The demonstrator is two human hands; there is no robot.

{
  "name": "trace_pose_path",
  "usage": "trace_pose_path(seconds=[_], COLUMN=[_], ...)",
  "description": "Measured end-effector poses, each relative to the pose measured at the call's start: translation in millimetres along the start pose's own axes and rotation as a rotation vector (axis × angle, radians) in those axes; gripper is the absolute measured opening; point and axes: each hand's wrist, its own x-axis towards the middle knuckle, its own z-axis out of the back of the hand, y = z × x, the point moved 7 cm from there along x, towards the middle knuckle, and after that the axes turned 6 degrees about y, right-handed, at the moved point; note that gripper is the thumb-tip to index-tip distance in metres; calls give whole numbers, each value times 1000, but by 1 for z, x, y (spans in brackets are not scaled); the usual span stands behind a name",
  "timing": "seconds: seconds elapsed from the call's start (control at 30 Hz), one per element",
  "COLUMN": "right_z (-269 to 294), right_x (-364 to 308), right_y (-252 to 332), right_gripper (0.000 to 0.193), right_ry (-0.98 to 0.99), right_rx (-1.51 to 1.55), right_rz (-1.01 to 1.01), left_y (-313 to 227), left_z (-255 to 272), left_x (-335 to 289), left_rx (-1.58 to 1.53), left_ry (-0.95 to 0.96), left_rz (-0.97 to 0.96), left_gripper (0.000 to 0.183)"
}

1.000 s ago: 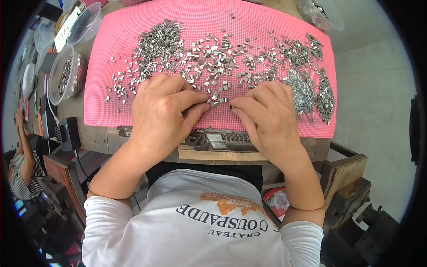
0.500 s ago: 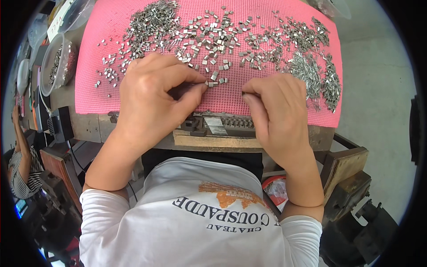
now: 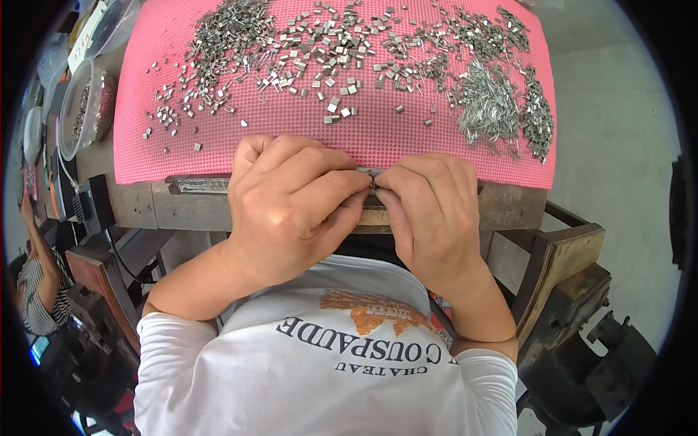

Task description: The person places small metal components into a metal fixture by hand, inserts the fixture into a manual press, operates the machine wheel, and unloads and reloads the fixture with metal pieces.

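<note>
My left hand (image 3: pixel 294 207) and my right hand (image 3: pixel 438 211) meet fingertip to fingertip over a dark metal fixture (image 3: pixel 202 186) along the front edge of the bench. Both pinch with thumb and forefinger. Whatever sits between the fingertips is too small and covered to make out. The hands hide most of the fixture's middle. Just beyond them, on a pink mesh mat (image 3: pixel 291 134), lie small silvery metal caps (image 3: pixel 332 107), loosely scattered.
A heap of small leaded metal parts (image 3: pixel 229 33) lies at the mat's far left, thin wire pins (image 3: pixel 488 105) to the right. A clear tub (image 3: pixel 87 109) of parts stands left of the mat. At far left, another person's arm (image 3: pixel 45 254) shows beside a striped garment.
Both hands have come back from the mat toward me and closed together over the fixture. The left hand was pinching by the small caps; the right has moved left.
</note>
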Motion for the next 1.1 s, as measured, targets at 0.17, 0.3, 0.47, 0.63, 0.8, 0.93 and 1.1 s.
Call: trace_pose_path(seconds=[0.17,0.3,0.47,0.63,0.8,0.93,1.1], right_z=[-5,-3,1,2,-1,-1,1], right_x=[0,-1,-1,-1,3,4,4], right_y=[-1,0,-4,-6,-7,-7,-4], right_gripper=[27,30,30,28,28,27,26], right_ry=[-40,-65,-41,-32,-49,-51,-55], right_rx=[-58,-27,61,96,74,80,101], right_rz=[36,38,-4,-25,-27,-29,-12], left_y=[1,8,11,10,8,8,10], left_z=[0,1,1,3,-1,-1,1], left_x=[0,-1,-1,-1,2,1,1], left_rx=[42,-18,-47,-57,-53,-62,-76], left_ry=[-24,18,26,50,70,58,75], left_rz=[6,43,73,94,98,102,108], left_gripper=[23,24,23,25,26,28,30])
